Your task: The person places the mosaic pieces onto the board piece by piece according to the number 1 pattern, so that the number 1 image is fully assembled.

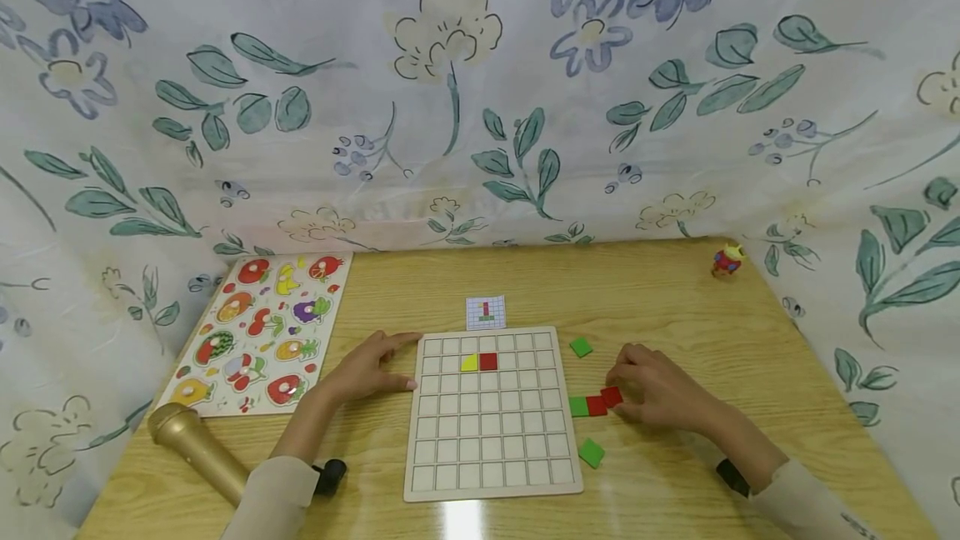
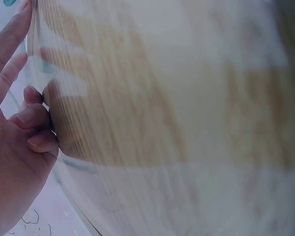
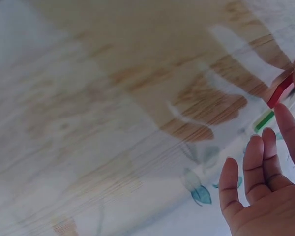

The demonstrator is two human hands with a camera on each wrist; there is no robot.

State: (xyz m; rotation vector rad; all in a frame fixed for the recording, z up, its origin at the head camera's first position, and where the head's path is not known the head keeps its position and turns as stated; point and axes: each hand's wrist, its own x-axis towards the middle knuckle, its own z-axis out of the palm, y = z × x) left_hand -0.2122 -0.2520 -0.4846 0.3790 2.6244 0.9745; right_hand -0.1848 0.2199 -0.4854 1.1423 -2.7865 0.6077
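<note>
A pale grid board (image 1: 492, 494) lies on the table, a yellow quarter-round tile (image 1: 470, 363) and a red square tile (image 1: 488, 362) side by side in its second row. My left hand (image 1: 372, 370) touches the board's left edge with thumb and forefinger spread. Right of the board, my right hand (image 1: 656, 390) pinches a red square tile (image 1: 612, 397) between thumb and finger; the right wrist view shows this tile (image 3: 281, 91) edge-on. Just left of it, another red tile (image 1: 596, 406) and a green tile (image 1: 579, 407) lie in line.
Two more green tiles lie loose, one farther back (image 1: 581, 347) and one nearer (image 1: 592, 452). Behind the board is a small pattern card (image 1: 486, 312). A fruit puzzle board (image 1: 258, 332) and a gold microphone (image 1: 197, 450) lie left. A small toy figure (image 1: 727, 260) stands back right.
</note>
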